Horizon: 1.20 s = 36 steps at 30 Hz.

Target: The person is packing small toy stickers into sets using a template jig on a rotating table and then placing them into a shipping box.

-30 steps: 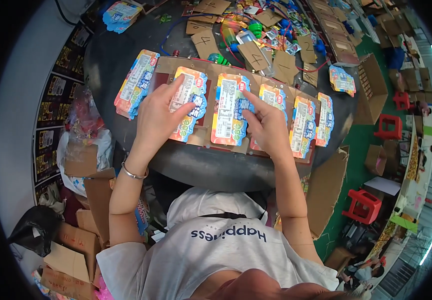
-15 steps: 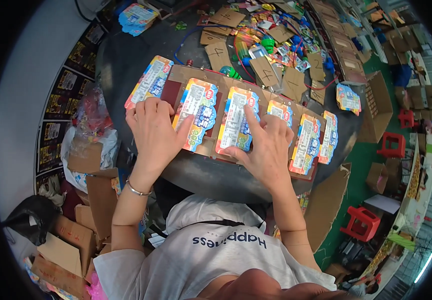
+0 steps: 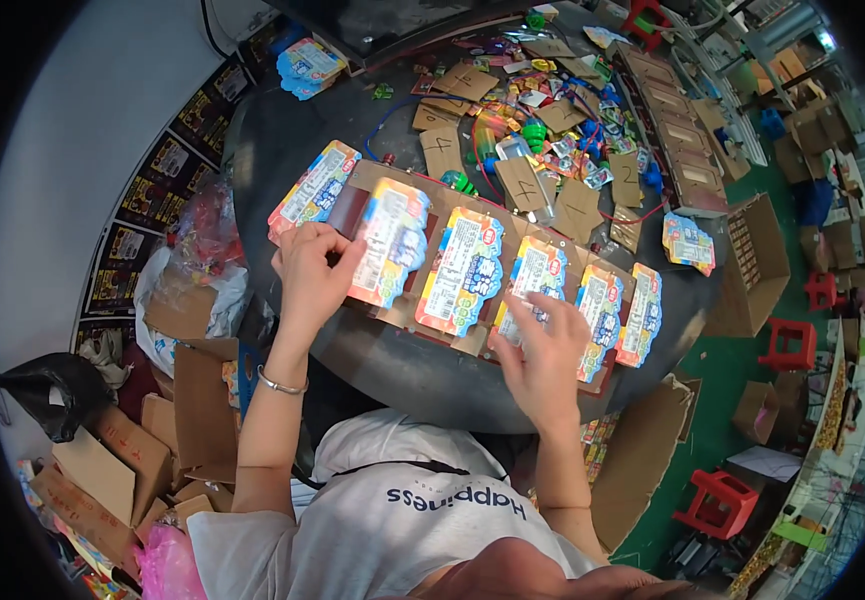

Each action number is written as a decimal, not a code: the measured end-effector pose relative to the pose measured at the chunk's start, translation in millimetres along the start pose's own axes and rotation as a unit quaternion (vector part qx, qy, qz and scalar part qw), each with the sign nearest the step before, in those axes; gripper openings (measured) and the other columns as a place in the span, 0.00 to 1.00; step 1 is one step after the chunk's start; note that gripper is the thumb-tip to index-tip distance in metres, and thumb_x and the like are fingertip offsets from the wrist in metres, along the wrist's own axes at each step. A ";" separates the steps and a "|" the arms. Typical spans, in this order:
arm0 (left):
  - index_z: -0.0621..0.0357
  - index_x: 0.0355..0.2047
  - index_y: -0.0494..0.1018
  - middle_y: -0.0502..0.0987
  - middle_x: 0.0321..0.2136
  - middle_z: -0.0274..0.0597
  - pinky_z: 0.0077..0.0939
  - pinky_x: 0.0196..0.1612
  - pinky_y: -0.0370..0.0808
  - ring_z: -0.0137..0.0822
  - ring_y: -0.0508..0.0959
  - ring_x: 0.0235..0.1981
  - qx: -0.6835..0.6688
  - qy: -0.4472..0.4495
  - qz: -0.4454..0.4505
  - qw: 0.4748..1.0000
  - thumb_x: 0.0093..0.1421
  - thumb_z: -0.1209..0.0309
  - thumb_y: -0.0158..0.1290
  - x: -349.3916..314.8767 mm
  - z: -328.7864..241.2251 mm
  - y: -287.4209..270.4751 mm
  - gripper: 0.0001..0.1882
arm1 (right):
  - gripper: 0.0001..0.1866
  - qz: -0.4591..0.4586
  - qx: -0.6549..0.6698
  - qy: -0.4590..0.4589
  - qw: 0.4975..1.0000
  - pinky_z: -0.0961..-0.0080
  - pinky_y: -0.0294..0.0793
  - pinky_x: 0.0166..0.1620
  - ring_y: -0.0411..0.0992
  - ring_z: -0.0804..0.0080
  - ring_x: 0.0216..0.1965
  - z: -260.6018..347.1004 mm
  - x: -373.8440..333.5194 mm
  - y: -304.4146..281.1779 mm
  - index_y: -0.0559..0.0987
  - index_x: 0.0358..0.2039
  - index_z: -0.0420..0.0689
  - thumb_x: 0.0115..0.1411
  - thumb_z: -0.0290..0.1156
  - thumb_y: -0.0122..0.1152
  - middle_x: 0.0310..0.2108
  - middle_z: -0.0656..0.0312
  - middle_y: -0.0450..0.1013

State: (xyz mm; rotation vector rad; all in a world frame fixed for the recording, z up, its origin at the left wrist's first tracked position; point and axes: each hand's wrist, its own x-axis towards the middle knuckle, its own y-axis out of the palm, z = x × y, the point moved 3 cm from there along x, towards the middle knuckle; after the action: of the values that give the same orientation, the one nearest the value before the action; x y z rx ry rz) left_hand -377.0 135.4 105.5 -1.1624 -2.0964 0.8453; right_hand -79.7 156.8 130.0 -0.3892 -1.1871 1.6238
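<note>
Cards (image 3: 464, 272) near bare table edge (image 3: 402, 380); right fingers (image 3: 526, 322) spread; left fingers (image 3: 304, 240) bent, grip unclear.

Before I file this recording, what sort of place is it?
Probably a packing or assembly workshop: matching printed cards lie in a row over a dark table, open cardboard boxes stand near it, and red stools dot the green floor.
</note>
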 end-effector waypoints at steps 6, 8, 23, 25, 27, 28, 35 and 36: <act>0.55 0.24 0.79 0.73 0.34 0.34 0.50 0.54 0.58 0.41 0.69 0.48 0.159 0.099 -0.008 0.982 0.52 0.60 0.65 2.0 -20.9 -9.4 0.12 | 0.28 0.027 -0.074 -0.034 0.996 0.49 0.52 0.63 0.60 0.53 0.61 25.2 20.7 33.4 0.76 0.56 0.48 0.54 0.39 0.69 0.59 0.56 0.67; 0.54 0.27 0.79 0.73 0.34 0.35 0.53 0.55 0.57 0.41 0.69 0.48 0.183 0.127 0.008 0.975 0.51 0.59 0.65 7.5 -22.9 -12.8 0.13 | 0.29 0.040 -0.073 -0.025 0.996 0.47 0.49 0.64 0.59 0.53 0.63 25.9 20.9 39.2 0.75 0.57 0.49 0.56 0.42 0.68 0.60 0.56 0.66; 0.39 0.70 0.56 0.51 0.71 0.42 0.61 0.69 0.42 0.57 0.50 0.70 0.173 0.340 0.310 0.871 0.46 0.36 0.61 46.4 -10.5 2.0 0.54 | 0.33 0.078 -0.112 0.002 0.991 0.46 0.47 0.66 0.59 0.51 0.63 36.3 21.5 33.5 0.74 0.59 0.54 0.54 0.49 0.68 0.62 0.59 0.66; 0.39 0.70 0.55 0.50 0.71 0.43 0.62 0.69 0.41 0.58 0.49 0.70 0.171 0.353 0.301 0.869 0.44 0.34 0.61 46.4 -3.5 5.7 0.56 | 0.34 0.084 -0.110 -0.002 0.990 0.46 0.47 0.66 0.59 0.51 0.63 31.4 22.7 31.3 0.74 0.59 0.55 0.53 0.50 0.69 0.62 0.59 0.66; 0.38 0.71 0.52 0.48 0.72 0.46 0.61 0.70 0.40 0.59 0.46 0.71 0.168 0.356 0.311 0.865 0.41 0.31 0.61 46.9 -2.3 4.1 0.60 | 0.35 0.090 -0.110 -0.006 0.990 0.45 0.47 0.66 0.59 0.51 0.63 27.1 24.2 30.2 0.73 0.60 0.55 0.51 0.51 0.70 0.62 0.59 0.65; 0.38 0.71 0.52 0.48 0.72 0.46 0.61 0.70 0.40 0.59 0.46 0.71 0.166 0.363 0.308 0.863 0.41 0.31 0.61 49.8 -4.4 3.3 0.60 | 0.36 0.100 -0.103 -0.010 0.990 0.45 0.47 0.66 0.59 0.51 0.64 25.8 25.9 30.8 0.73 0.60 0.56 0.50 0.51 0.71 0.62 0.59 0.65; 0.38 0.69 0.58 0.50 0.71 0.45 0.66 0.67 0.45 0.58 0.48 0.70 0.137 0.346 0.317 0.872 0.39 0.47 0.70 55.8 -31.1 -7.8 0.56 | 0.39 0.098 -0.109 -0.026 0.989 0.45 0.46 0.66 0.57 0.51 0.65 27.0 35.5 4.3 0.70 0.62 0.56 0.50 0.50 0.71 0.63 0.59 0.63; 0.41 0.67 0.61 0.52 0.70 0.47 0.61 0.68 0.47 0.58 0.50 0.70 0.095 0.356 0.295 0.882 0.40 0.50 0.70 52.8 -34.8 -10.9 0.52 | 0.40 0.066 -0.089 -0.039 0.993 0.45 0.45 0.66 0.57 0.51 0.65 20.5 35.5 -2.2 0.69 0.63 0.54 0.50 0.49 0.71 0.64 0.58 0.62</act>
State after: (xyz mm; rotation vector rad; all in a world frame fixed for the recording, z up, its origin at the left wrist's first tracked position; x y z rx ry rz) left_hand -380.0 185.6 145.5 -1.7080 -1.0462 0.6974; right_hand -108.1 177.1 151.8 -0.5315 -1.3957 1.6637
